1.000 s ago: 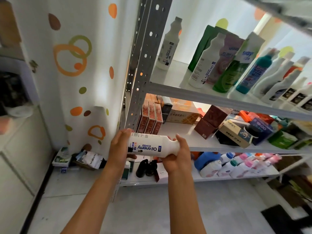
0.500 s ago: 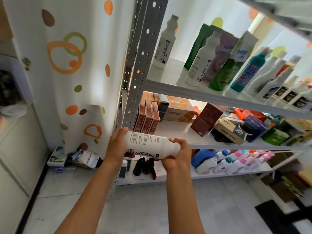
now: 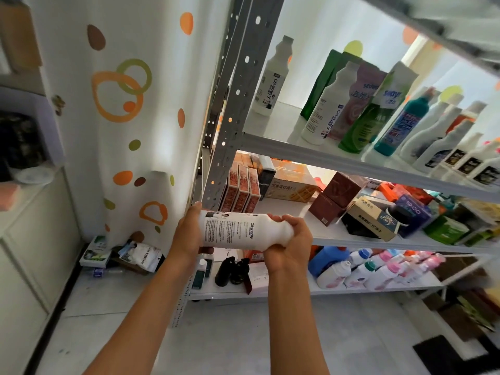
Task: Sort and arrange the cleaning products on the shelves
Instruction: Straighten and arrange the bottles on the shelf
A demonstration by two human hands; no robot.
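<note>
A white bottle (image 3: 243, 231) is held lying sideways in front of the shelving, level with the front edge of the middle shelf (image 3: 359, 240) near its left end. Its base is cupped by the left hand (image 3: 189, 234): the fingers are curled round the far side of the base, one fingertip showing over the top and the thumb underneath. Its neck end is gripped by the right hand (image 3: 290, 246), the fingers clenched round it so that the cap is hidden. The label, printed "Oil enemy", is turned upward.

On the upper shelf (image 3: 273, 142), a matching bottle (image 3: 272, 81) stands upright near the left end, and a second matching bottle (image 3: 328, 108) stands nearer the front edge, just beside green pouches (image 3: 361, 128). Further right, a teal bottle (image 3: 400, 125) and a row of white bottles (image 3: 443, 147) are lined along the front edge.

On the middle shelf, red boxes (image 3: 240, 189) stand at the left end beside the post (image 3: 235, 104). On the lower shelf (image 3: 297, 289), small pink-capped bottles (image 3: 384, 269) are grouped toward the right.
</note>
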